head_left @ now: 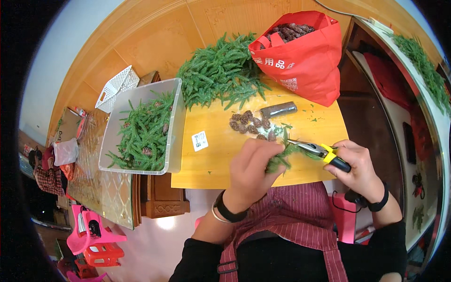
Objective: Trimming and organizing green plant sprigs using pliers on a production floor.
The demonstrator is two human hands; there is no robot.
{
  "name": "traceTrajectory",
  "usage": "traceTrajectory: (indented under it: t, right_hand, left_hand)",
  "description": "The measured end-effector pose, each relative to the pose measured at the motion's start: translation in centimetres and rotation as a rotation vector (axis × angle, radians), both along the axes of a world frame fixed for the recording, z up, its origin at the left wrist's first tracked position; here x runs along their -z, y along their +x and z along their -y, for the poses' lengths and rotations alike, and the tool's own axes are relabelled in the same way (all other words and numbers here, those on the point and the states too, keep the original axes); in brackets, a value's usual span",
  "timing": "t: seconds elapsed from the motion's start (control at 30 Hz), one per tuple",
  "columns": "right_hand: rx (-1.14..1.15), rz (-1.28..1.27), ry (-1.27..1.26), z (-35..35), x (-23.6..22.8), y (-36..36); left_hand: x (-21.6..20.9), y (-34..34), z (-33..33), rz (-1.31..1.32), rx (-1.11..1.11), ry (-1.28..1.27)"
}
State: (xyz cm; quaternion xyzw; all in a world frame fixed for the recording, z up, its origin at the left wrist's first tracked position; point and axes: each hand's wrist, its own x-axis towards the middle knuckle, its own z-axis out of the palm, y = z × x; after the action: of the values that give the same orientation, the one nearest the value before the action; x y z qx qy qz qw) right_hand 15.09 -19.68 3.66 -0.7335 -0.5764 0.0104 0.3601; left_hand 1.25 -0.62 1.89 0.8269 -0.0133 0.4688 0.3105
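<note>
Fingers closed, my left hand (256, 164) pinches a green artificial pine sprig (280, 163) over the front of the yellow table (206, 169). My right hand (357, 164) grips long-nose pliers (312, 148) by their yellow and black handles. The jaws point left and reach the stem of the sprig beside my left fingertips; whether they bite on it is too small to tell. Just beyond my hands lie several brown pine cones (244, 123) with whitish bits around them. A dark bundle in clear wrap (278, 109) rests behind the cones.
On the left stands a clear plastic bin (176, 127) of pine sprigs and cones. A pile of green sprigs (218, 70) fills the back, beside a red bag (312, 66) of pine cones. A white label (199, 141) lies on the table. Pink stools (89, 230) stand at lower left.
</note>
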Motion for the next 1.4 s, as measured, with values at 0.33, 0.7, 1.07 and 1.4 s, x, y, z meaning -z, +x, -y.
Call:
traceTrajectory:
  t: [0.33, 0.7, 1.07, 1.4]
  right_hand:
    - [-0.108, -0.206, -0.131, 0.8, -0.5, 1.0]
    - [-0.224, -0.212, 0.004, 0.1, 0.5, 1.8]
    - [-0.168, -0.11, 0.004, 0.4, 0.1, 1.7]
    - [0.071, -0.215, -0.24, 0.8, -2.0, -0.2]
  left_hand:
    - [-0.7, -0.7, 0.1, -0.285, 0.472, -1.118]
    - [-0.4, -1.0, -0.4, -0.499, 0.797, -1.458]
    - [-1.0, -0.9, -0.1, -0.472, 0.839, -1.463]
    - [-0.6, -0.3, 0.4, -0.078, -0.028, 0.166]
